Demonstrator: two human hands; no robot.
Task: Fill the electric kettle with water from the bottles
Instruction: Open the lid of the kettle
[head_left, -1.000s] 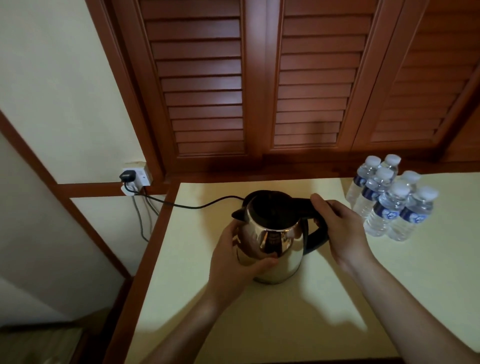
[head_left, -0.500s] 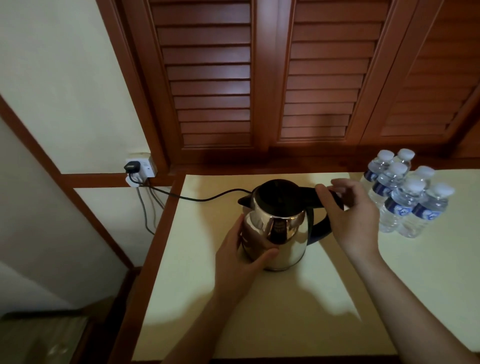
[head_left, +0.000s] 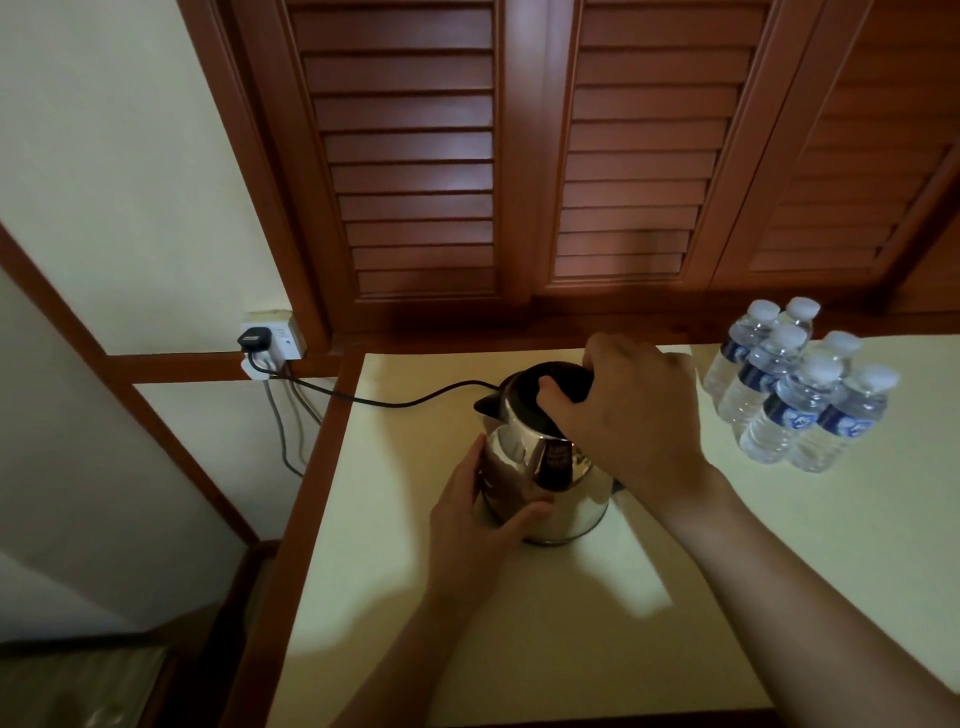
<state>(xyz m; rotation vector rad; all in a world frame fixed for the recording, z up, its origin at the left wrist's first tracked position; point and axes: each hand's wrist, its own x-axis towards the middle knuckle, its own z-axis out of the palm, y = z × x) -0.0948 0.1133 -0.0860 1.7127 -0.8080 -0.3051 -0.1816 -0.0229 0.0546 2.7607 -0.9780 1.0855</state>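
Note:
A shiny steel electric kettle (head_left: 540, 483) with a black lid stands upright on the cream table (head_left: 519, 649). My left hand (head_left: 475, 519) wraps round its lower left side, thumb across the front. My right hand (head_left: 631, 415) lies over the kettle's top, its thumb and fingers curled on the black lid (head_left: 545, 389); the handle is hidden beneath it. A cluster of several small water bottles (head_left: 795, 389) with white caps and blue labels stands to the right, apart from both hands.
A black cord (head_left: 395, 397) runs from the kettle across the table's left edge to a plug in the wall socket (head_left: 267, 340). Brown louvred doors (head_left: 519, 156) rise behind the table. The floor drops away on the left.
My right hand has left the kettle's handle and moved left onto the lid. My left hand stays on the kettle's body. The view has shifted slightly.

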